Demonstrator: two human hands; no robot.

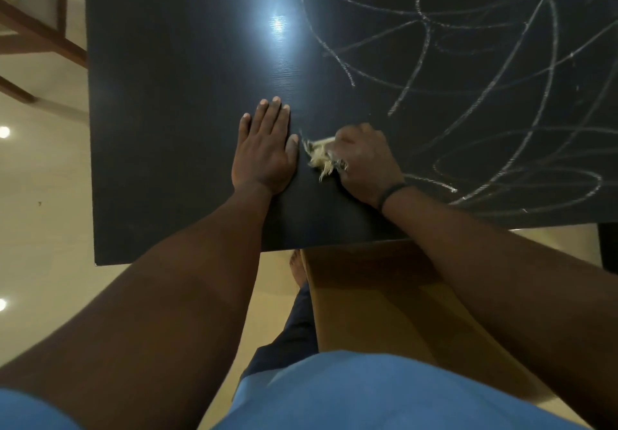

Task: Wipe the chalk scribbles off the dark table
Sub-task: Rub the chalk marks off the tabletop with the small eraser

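Observation:
The dark table fills the upper view. White chalk scribbles loop over its right half; its left half shows no marks. My right hand is closed on a frayed pale cloth and presses it onto the tabletop near the front edge, at the left end of the scribbles. My left hand lies flat on the table just left of the cloth, palm down, fingers together, holding nothing.
A brown cardboard box stands under the table's front edge beside my bare foot. Brown wooden furniture legs are at the far left on the pale glossy floor. A ceiling light reflects on the tabletop.

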